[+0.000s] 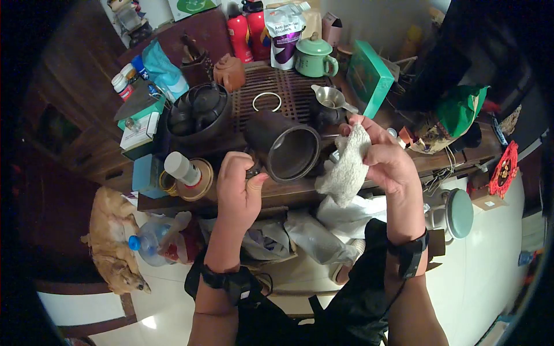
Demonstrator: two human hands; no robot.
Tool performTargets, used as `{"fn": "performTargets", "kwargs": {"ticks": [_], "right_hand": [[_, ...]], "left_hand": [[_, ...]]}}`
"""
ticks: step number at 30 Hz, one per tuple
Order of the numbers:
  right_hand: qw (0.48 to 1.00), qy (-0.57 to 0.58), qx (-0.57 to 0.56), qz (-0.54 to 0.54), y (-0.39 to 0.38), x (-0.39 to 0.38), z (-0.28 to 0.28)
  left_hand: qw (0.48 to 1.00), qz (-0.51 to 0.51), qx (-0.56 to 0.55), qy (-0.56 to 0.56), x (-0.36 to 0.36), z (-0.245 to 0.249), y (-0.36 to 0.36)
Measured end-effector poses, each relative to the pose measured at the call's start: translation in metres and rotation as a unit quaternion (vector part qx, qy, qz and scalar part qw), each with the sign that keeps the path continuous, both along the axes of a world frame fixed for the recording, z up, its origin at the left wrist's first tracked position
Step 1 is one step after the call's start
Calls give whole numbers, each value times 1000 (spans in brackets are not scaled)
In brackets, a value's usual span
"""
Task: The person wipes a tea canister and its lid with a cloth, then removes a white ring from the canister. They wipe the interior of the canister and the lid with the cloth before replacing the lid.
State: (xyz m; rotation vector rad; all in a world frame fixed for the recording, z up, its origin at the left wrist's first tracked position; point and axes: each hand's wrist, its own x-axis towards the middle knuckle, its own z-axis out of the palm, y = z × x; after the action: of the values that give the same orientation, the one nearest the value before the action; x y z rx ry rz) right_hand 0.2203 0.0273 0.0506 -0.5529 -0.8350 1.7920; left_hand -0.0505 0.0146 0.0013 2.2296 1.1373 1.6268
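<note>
Desk, dark wood. Above its front edge, 1 dark pot: mouth toward viewer, long axis slanting upper left to lower right. Left hand grips its handle; right hand pinches 1 white cloth. Pouch behind: "Anti-bacterial".

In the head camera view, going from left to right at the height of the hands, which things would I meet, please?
Light blue box, white cylindrical container, left hand, dark round pot, white textured cloth, right hand, round green-topped stool, red patterned ornament.
</note>
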Motion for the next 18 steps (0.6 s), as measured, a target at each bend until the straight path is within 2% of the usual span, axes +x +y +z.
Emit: {"fn": "performTargets", "kwargs": {"ticks": [2, 3, 5, 6, 7, 8, 9, 11, 12, 13, 16, 18], "right_hand": [[997, -49, 62, -6, -7, -8, 8], [995, -39, 92, -10, -10, -13, 13], [979, -98, 130, -124, -23, -33, 22], [955, -119, 193, -190, -24, -45, 16], [900, -189, 270, -287, -27, -58, 12], [784, -356, 366, -353, -29, -63, 7], [627, -503, 441, -400, -29, -66, 2], [603, -546, 478, -331, -28, -77, -5], [532, -621, 504, -277, -32, -76, 4], [527, -653, 494, -227, -36, -77, 8], [444, -692, 509, -254, -39, -89, 3], [345, -721, 526, -291, -31, -93, -17]], "left_hand": [[1000, 14, -7, -5, -1, 1, 0], [1000, 18, -22, -10, -1, 1, -1], [999, 21, -41, -17, 0, -1, -2], [999, 20, -44, -19, 2, -2, -2], [998, 19, -48, -22, 5, -4, -2], [999, 20, -40, -17, 9, -5, -3], [999, 20, -33, -11, 12, -6, -4], [999, 28, -35, -16, 15, -8, -4], [998, 37, -44, -27, 15, -9, -3], [997, 48, -54, -38, 15, -8, -3], [997, 62, -40, -40, 15, -1, -4], [997, 62, -33, -28, 16, -1, -3]]}}
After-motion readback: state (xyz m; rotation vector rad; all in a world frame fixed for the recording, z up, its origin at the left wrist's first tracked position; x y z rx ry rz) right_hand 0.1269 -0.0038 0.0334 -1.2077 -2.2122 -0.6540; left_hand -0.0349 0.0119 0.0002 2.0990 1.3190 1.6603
